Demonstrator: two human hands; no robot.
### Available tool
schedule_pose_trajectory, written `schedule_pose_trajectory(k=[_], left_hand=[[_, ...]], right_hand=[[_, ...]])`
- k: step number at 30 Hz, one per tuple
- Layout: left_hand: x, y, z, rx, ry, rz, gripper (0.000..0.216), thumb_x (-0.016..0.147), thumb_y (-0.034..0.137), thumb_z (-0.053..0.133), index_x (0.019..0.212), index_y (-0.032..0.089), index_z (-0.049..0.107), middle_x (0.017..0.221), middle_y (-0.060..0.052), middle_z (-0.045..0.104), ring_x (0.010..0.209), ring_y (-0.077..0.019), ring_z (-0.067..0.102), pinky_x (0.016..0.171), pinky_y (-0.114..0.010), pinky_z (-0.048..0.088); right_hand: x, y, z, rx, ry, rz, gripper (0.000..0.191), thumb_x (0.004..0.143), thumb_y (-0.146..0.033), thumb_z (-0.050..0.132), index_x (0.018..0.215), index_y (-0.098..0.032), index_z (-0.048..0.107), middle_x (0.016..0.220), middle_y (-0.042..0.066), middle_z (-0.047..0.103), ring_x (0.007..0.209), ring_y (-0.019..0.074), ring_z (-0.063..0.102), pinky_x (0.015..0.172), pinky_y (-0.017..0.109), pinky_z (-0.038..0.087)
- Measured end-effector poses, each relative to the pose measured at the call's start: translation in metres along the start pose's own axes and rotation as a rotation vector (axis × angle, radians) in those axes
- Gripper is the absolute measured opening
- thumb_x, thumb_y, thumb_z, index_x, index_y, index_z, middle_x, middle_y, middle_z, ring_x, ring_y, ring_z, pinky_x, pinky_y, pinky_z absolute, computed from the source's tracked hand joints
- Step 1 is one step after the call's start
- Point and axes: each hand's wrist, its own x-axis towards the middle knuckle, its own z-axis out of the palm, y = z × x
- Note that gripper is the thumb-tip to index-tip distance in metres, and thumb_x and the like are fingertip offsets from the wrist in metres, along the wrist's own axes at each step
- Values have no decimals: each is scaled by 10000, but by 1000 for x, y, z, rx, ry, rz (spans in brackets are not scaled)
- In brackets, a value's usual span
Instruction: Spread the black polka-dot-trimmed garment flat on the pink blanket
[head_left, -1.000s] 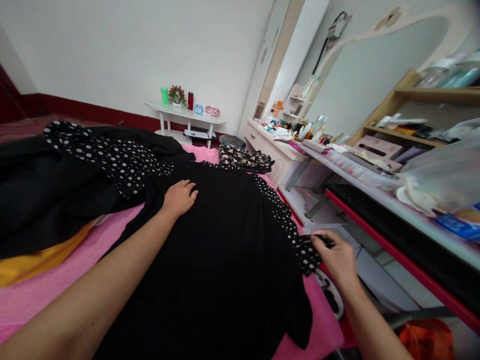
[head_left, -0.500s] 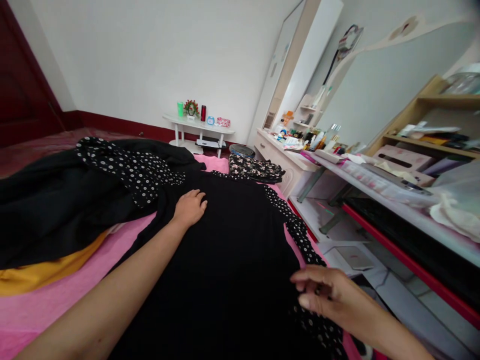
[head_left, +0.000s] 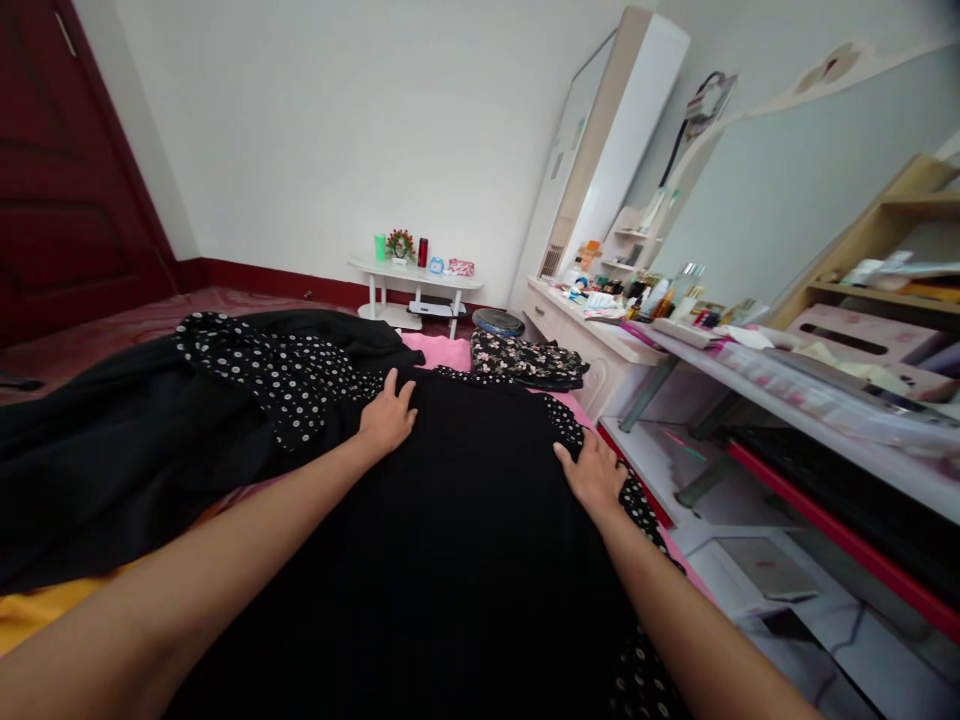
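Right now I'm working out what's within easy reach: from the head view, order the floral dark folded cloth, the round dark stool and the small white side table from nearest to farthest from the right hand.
From the right hand, flat on the black garment:
1. Floral dark folded cloth, just beyond, on the pink bed's far end.
2. Round dark stool, behind that cloth.
3. Small white side table, against the far wall, to the left.

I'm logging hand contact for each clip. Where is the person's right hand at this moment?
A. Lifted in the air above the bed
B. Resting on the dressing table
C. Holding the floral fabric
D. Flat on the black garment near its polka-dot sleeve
D: the right hand lies palm-down on the black garment, beside its polka-dot sleeve.
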Motion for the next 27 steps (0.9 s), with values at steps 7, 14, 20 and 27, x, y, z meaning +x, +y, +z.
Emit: schedule_pose_trajectory(k=[7,14,20,27], left_hand=[[71,-9,16,-70,-138,-101,769,807,619,458,1450,261,235,1496,-149,279,1160,-377,522,893,-464,463],[82,-12,30,-161,-192,-129,809,609,701,646,1303,322,478,1233,-88,596,1115,-316,563,893,-372,452],[65,-7,21,-221,118,-155,417,786,538,593,1105,271,588,984,-45,680,948,-256,624,803,-323,466],[79,-6,25,-318,364,-112,328,833,277,573,1145,207,503,1180,-65,545,1070,-223,562,913,-321,437]], right_hand=[[30,-11,15,-160,120,-41,707,878,-613,357,1348,-85,368,1176,238,559,1097,375,491,920,532,293],[53,-13,22,-124,-52,-142,629,889,-605,347,1381,-213,360,1175,146,603,1027,283,587,798,368,430],[87,-15,-2,-202,-39,-444,339,921,-376,407,1209,-251,536,1090,87,632,935,249,610,760,334,421],[140,-28,0,-213,162,-422,416,937,-394,359,1278,-181,467,1155,154,538,1000,298,532,817,412,389]])
